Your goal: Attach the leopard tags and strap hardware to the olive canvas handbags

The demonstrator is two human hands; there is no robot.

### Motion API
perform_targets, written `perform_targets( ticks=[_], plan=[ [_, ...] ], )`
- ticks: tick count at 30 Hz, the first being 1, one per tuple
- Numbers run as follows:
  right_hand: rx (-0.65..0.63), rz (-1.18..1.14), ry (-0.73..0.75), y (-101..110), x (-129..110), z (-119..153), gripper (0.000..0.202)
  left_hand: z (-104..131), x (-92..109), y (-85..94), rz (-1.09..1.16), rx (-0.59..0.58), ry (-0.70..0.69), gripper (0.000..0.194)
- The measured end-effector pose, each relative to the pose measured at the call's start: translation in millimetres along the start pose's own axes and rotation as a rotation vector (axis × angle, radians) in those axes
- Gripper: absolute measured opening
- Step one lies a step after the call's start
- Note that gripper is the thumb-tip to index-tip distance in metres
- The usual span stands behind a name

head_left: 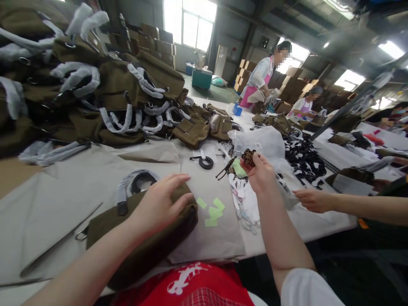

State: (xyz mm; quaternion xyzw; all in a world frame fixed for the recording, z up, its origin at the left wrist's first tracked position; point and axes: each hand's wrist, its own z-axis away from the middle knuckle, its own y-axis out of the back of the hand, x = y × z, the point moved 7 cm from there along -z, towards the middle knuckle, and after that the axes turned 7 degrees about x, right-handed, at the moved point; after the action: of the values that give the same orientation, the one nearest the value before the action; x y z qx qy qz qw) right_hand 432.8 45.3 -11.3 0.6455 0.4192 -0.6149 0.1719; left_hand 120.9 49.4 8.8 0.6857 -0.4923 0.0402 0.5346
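Observation:
My left hand [164,199] rests over an olive-brown bag [143,246], its fingers apart and holding nothing. The bag lies on the pale sheeted table in front of me, with a wrapped handle [123,193] on its upper side and a metal ring at its left end. Raised over the table on the right, my right hand [259,172] pinches a leopard-print charm [248,157]; a dark braided cord with a tassel [226,168] hangs to its left. Green paper slips [214,211] lie between my hands.
Wrapped-handle bags [111,85] are piled high at the left. A coiled black strap [205,162] lies ahead. Black-and-white pieces [302,159] are heaped at the right. Another person's hand [314,200] reaches in from the right. Two people stand beyond the table.

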Motion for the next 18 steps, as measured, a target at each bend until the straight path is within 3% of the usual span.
perform_targets(
  ticks=[2,4,6,8,10,18],
  plan=[
    [-0.088,-0.182,-0.142,-26.3,-7.5,26.1,0.024,-13.0,15.9,-10.1,0.044,0.041,-0.039,0.059],
    [-0.173,-0.221,-0.251,-48.1,-10.6,52.7,0.019,-20.8,23.6,-21.2,0.164,0.037,-0.023,0.074],
    [-0.238,-0.237,-0.342,-63.0,-7.6,75.4,0.017,-21.7,23.7,-31.8,0.374,-0.011,0.058,0.067],
    [-0.266,-0.255,-0.411,-70.5,-0.5,91.4,0.016,-15.2,21.7,-41.2,0.622,-0.102,0.162,0.042],
    [-0.267,-0.280,-0.455,-72.8,7.1,101.0,0.017,-4.6,19.3,-44.8,0.813,-0.171,0.257,0.029],
    [-0.297,-0.359,-0.587,-82.6,24.3,122.2,0.018,18.8,2.9,-31.7,1.019,-0.120,0.530,0.039]
  ],
)
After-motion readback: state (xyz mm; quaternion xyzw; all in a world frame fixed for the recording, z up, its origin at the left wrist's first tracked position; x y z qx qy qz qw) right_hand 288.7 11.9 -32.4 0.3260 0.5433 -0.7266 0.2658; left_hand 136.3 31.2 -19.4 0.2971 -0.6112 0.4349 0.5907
